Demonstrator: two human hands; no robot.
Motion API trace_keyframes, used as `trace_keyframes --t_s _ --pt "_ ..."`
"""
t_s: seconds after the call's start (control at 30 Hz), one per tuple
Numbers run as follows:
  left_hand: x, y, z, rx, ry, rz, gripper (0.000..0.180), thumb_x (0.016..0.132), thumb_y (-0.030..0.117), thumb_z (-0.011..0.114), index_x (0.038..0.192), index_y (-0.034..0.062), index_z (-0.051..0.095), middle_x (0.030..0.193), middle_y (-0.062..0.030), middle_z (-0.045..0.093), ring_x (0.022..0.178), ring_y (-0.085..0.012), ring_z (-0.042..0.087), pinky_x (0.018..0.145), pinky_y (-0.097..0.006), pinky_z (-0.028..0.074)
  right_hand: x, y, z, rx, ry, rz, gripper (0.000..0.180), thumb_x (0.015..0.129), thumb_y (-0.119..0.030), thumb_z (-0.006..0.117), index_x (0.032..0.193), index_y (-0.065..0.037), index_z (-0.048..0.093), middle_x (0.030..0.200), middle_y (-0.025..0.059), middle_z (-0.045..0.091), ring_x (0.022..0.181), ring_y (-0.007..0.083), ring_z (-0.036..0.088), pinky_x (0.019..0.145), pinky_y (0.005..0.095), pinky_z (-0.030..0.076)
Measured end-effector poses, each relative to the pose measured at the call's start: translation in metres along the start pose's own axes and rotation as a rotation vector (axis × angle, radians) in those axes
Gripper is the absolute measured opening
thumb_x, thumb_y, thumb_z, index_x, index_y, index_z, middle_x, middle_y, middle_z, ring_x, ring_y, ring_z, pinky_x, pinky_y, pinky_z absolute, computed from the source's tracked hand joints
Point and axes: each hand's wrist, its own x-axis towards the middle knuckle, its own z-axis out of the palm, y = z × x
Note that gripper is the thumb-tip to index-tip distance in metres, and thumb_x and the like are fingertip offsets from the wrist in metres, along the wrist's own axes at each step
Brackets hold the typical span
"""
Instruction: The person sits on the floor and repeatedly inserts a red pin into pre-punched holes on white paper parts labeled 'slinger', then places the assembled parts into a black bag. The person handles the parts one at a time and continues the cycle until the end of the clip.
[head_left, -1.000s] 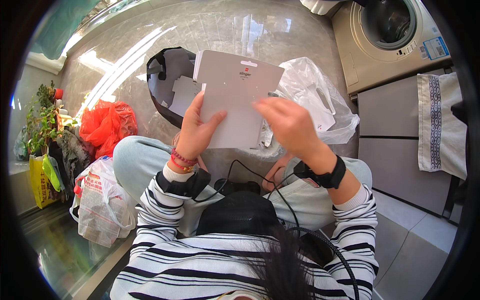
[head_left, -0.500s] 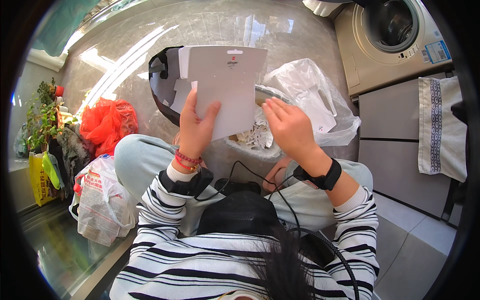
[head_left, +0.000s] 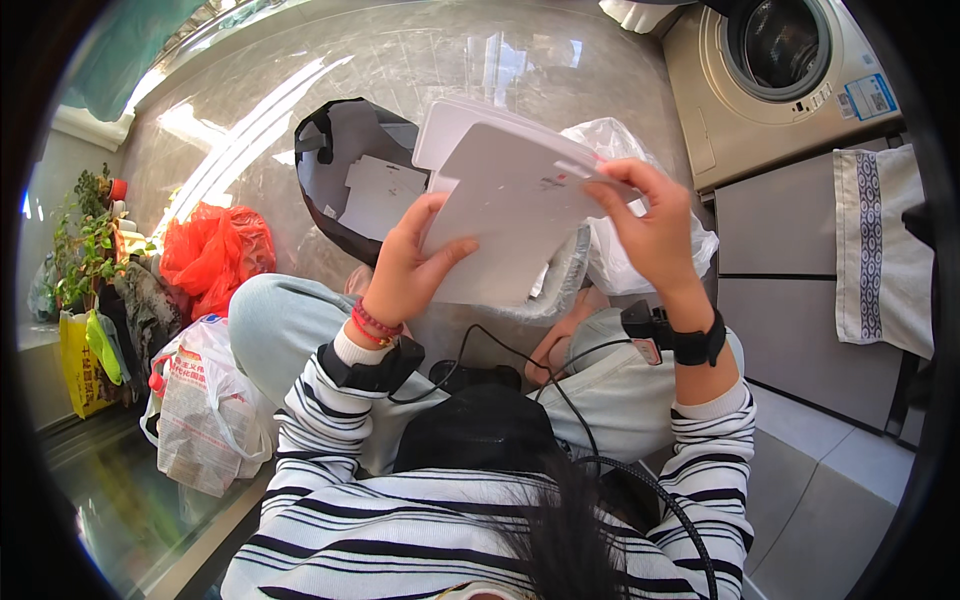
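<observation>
Between my hands is a white folded cardboard package (head_left: 510, 215) with small print and a rounded corner, tilted up toward the right. My left hand (head_left: 415, 260) grips its lower left edge, thumb on the near face. At its upper right end, my right hand (head_left: 645, 215) pinches the edge between thumb and fingers. Behind it on the left stands an open black bag (head_left: 325, 195) with flat white card pieces (head_left: 378, 195) inside. The package hides most of a lined bin (head_left: 565, 285) below it, whose contents barely show.
A clear plastic bag (head_left: 640, 255) lies right of the bin. On the left are a red plastic bag (head_left: 220, 250), a white bag holding printed paper (head_left: 210, 410) and potted plants (head_left: 85, 230). A washing machine (head_left: 770, 90) stands far right. Black cables (head_left: 515, 350) cross my lap.
My right hand has moved from beside the package up to its right end and taken hold. The package has turned clockwise and shifted right, uncovering more of the black bag.
</observation>
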Motion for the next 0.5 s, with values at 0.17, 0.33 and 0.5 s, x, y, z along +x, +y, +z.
trace_keyframes --t_s 0.17,0.33,0.5 --pt "0.000 0.000 -0.009 -0.112 -0.074 -0.015 0.062 0.082 -0.002 0.067 0.136 0.0026 0.039 0.140 -0.0096 0.042 0.117 -0.0171 0.050 0.096 -0.031 0.043 0.022 0.024 -0.059 0.013 0.657 0.117 0.024 0.092 -0.019 0.063 0.101 0.004 0.064 0.089 0.0041 0.065 0.081 0.0082 0.057 0.074 0.0220 0.046" --pt "-0.004 0.004 -0.006 -0.310 -0.138 0.017 0.103 0.079 -0.005 0.069 0.151 0.0080 -0.004 0.157 -0.0110 0.009 0.129 -0.0204 0.042 0.103 -0.035 0.039 0.023 0.040 -0.082 -0.322 0.731 0.182 0.027 0.094 -0.018 0.060 0.110 0.003 0.064 0.084 0.0008 0.063 0.075 0.0066 0.054 0.068 0.0215 0.045" --pt "-0.003 0.007 -0.008 -0.211 -0.199 0.100 0.106 0.079 -0.005 0.070 0.150 0.0064 -0.008 0.157 -0.0133 0.007 0.128 -0.0205 0.042 0.101 -0.035 0.040 0.012 0.025 -0.065 0.069 0.064 0.237 0.023 0.093 -0.013 0.060 0.109 0.003 0.065 0.083 -0.0004 0.063 0.073 0.0048 0.053 0.064 0.0197 0.044"
